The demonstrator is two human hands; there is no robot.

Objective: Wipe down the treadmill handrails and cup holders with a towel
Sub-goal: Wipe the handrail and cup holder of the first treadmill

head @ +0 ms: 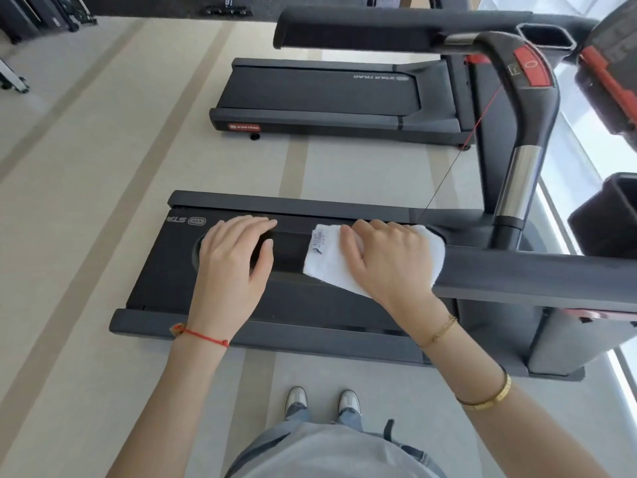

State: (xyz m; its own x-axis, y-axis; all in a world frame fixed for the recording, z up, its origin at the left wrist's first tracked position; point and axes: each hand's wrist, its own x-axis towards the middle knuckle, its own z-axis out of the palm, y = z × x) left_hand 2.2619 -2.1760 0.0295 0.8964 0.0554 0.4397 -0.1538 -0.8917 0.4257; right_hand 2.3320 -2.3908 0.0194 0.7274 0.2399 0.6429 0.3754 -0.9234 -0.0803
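The near dark handrail [517,276] of the treadmill runs left to right across the middle of the view. My right hand [389,260] presses a white towel [324,257] with a small label over the rail and curls around it. My left hand [231,257] grips the rail's free left end, fingers over the top and thumb on the near side. The far handrail [344,29] lies across the top. A cup holder [548,36] opens by the console at upper right, and another dark holder [617,208] sits at the right edge.
Below the rail lies the treadmill deck [310,305] with its belt. A red stop button [531,67] and a thin red safety cord [479,119] sit on the curved front bar. A second treadmill [327,98] stands beyond. My shoes [324,401] are on the pale floor.
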